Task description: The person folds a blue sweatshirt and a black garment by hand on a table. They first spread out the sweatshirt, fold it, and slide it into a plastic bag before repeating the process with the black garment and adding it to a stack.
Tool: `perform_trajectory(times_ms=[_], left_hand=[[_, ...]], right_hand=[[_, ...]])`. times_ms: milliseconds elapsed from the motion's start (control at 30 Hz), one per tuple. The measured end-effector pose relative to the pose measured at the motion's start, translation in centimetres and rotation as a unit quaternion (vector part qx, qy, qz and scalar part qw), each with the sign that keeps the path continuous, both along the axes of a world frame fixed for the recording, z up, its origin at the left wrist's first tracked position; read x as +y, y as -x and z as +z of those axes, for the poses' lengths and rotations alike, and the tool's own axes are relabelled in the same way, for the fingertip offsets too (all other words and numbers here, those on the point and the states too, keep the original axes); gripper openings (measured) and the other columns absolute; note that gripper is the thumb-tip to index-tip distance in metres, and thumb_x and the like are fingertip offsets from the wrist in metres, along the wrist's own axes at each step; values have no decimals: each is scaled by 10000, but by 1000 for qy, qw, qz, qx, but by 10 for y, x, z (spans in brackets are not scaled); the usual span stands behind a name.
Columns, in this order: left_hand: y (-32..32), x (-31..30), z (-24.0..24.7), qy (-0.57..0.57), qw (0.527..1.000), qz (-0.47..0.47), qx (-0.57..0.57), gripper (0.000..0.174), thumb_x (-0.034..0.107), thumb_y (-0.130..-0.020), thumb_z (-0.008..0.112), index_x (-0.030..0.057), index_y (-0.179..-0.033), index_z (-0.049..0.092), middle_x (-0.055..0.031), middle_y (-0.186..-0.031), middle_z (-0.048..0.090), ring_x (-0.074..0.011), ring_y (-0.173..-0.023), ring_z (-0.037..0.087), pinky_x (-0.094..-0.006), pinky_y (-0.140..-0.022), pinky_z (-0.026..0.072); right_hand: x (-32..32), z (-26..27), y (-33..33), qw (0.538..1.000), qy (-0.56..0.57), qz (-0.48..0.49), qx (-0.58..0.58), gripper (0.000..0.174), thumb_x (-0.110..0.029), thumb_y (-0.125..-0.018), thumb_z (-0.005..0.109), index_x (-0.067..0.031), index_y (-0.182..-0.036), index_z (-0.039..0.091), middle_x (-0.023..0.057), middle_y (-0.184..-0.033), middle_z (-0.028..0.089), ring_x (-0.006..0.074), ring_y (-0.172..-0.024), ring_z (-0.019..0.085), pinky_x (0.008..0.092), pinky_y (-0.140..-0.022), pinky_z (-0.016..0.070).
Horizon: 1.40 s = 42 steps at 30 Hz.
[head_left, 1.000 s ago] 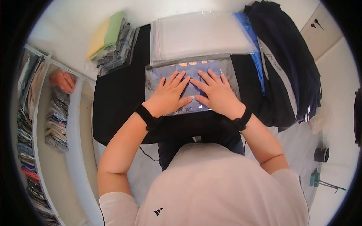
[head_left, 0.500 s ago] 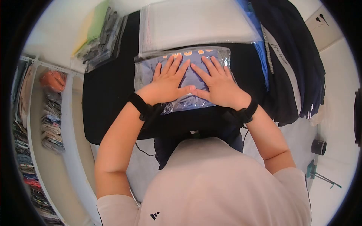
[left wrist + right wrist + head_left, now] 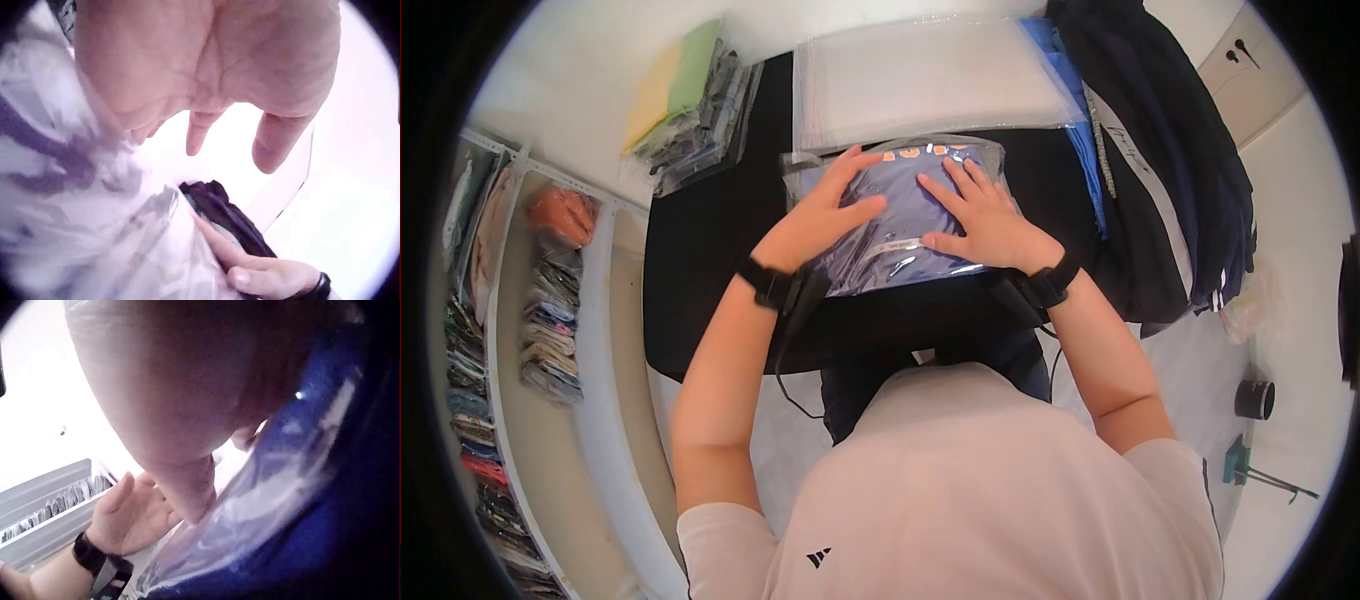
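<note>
The left hand tilts, fingers toward one o'clock; the right hand is palm-down, fingers spread toward eleven o'clock.

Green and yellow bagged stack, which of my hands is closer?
Left. The left hand is over the left side of the bagged blue garment, toward the stack; the right hand rests on its right side, farther away.

Centre of head view: blue-violet garment in clear wrap, orange-and-white marks along its top edge. Black table cover around it. Upper left: folded packs, yellow beside light green, greys below. Upper right: black clothing, pale grey stripe, dark script on it, perhaps lettering. Left: orange bundle. Shirt pale pinkish, black logo.
</note>
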<state>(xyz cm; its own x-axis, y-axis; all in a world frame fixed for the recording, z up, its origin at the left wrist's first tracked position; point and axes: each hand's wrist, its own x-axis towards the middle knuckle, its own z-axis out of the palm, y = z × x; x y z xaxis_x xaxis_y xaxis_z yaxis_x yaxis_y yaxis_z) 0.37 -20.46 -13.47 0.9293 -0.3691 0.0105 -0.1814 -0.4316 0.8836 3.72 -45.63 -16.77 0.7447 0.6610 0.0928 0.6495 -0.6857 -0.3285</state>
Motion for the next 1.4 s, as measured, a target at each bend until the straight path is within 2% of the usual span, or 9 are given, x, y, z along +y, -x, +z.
perform_trajectory(times_ms=[200, 600, 667, 767, 833, 933, 1067, 1167, 1400], left_hand=[[81, -2, 19, -279, 943, 50, -174, 655, 243, -662, 799, 49, -1220, 515, -189, -1270, 448, -358, -1184, 446, -416, -1010, 367], [87, 11, 12, -333, 907, 92, -240, 310, 187, -842, 623, 45, -1107, 549, -151, -945, 621, -331, -852, 615, -396, -711, 502], [93, 9, 35, -292, 936, 100, -169, 276, 177, -857, 607, 2, -1069, 588, -172, -902, 652, -382, -831, 604, -406, -712, 487], [97, 14, 72, -209, 967, 109, -102, 229, 174, -886, 580, -30, -989, 601, -122, -763, 634, -229, -683, 607, -327, -630, 466], [93, 25, 80, -98, 988, 117, 6, 233, 185, -914, 555, -39, -949, 609, -18, -696, 563, -61, -649, 500, -238, -588, 420], [77, 47, 76, -17, 993, 109, 30, 246, 221, -909, 566, -19, -882, 612, -10, -638, 559, -80, -567, 508, -233, -539, 416], [56, 57, 87, 36, 984, 139, 108, 273, 253, -920, 563, -7, -888, 637, 13, -684, 591, -52, -578, 520, -213, -539, 421], [41, 68, 80, 56, 984, 143, 86, 325, 303, -932, 549, 0, -1019, 629, -32, -856, 637, -99, -781, 603, -246, -695, 480], [50, 84, 16, 438, 886, 135, 64, 582, 457, -928, 521, -15, -1267, 488, -101, -1206, 571, -180, -1120, 544, -324, -993, 396]], right_hand=[[-4, 1, -2, 998, -48, 18, 33, 840, -551, -747, 668, -263, -1445, 299, 201, -1506, 192, 424, -1395, 133, 612, -1059, 211], [-39, 18, 1, 973, -223, 13, 62, 475, -313, -839, 660, -145, -1264, 531, 207, -1472, 302, 384, -1394, 197, 409, -1100, 243], [-58, 33, 9, 959, -261, 21, 111, 411, -347, -928, 534, -86, -1245, 551, 176, -1427, 397, 337, -1372, 276, 388, -1096, 254], [-77, 48, 22, 816, -445, 43, 367, 706, -596, -917, 395, 10, -1255, 524, 119, -1278, 546, 264, -1235, 452, 359, -1074, 284], [-78, 47, 18, 835, -428, 85, 335, 772, -651, -850, 460, -1, -1261, 523, 124, -1260, 551, 258, -1223, 461, 351, -1072, 278], [-68, 51, 13, 850, -409, 117, 312, 984, -729, -644, 658, -18, -1302, 489, 131, -1219, 554, 238, -1198, 476, 332, -1059, 280], [-52, 41, -6, 809, -456, 145, 341, 862, -395, -685, 806, 0, -1347, 418, 115, -1239, 544, 209, -1170, 486, 332, -1043, 320], [-31, 45, -18, 879, -378, 55, 284, 520, -36, -773, 719, 16, -1247, 513, 86, -1123, 616, 162, -1023, 567, 290, -945, 419], [-27, 28, -32, 861, -361, 2, 357, 330, -49, -789, 710, 8, -1099, 612, 45, -954, 664, 115, -865, 596, 256, -820, 475]])
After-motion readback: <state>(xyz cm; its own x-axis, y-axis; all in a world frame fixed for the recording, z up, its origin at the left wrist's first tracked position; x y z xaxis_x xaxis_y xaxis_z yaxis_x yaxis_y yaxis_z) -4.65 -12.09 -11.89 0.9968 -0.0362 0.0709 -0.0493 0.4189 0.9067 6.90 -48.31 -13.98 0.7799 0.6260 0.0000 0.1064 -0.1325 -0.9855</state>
